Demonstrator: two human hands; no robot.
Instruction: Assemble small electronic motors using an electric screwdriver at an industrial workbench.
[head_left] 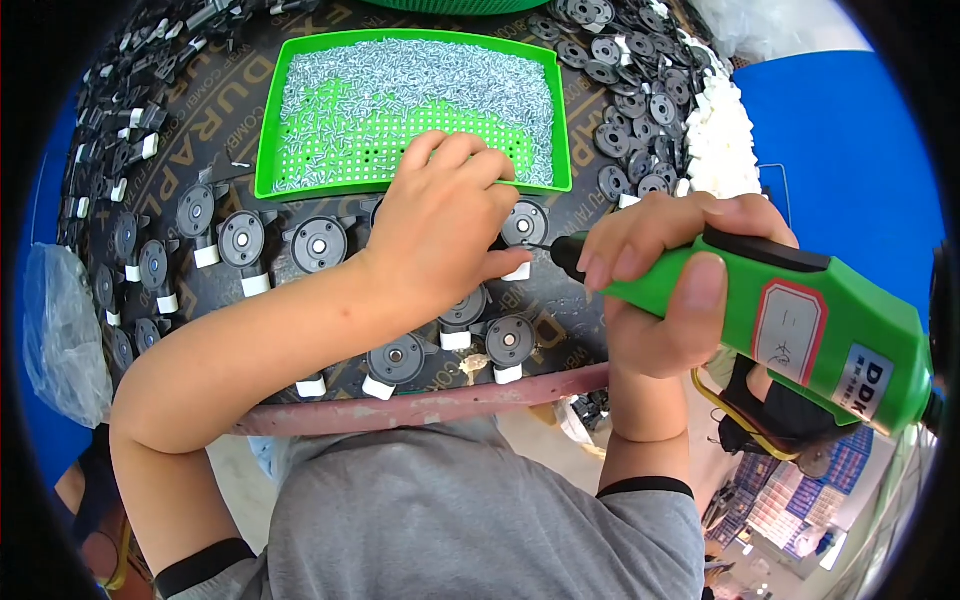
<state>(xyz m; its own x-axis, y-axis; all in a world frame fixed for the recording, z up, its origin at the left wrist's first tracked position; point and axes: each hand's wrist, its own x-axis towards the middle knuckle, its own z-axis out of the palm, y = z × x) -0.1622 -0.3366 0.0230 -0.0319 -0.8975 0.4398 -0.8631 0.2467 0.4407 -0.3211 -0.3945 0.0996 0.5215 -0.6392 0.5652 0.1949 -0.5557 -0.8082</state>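
My right hand [670,280] grips a green electric screwdriver [770,305], its black nose and thin bit pointing left. The bit's tip is beside a black round part [523,222] with a pale centre and a white tab. My left hand [440,215] is closed, its fingers bent over the near edge of a green tray [330,189] of small silver screws [420,75]. The left thumb reaches to the white tab of that same round part. What the left fingers hold, if anything, is hidden beneath the hand.
More black round parts with white tabs [242,240] stand in rows along the dark board. Loose black discs [640,130] and a heap of white pieces [722,135] lie at the right. Black parts [120,160] pile up at the left, near a clear plastic bag [65,335].
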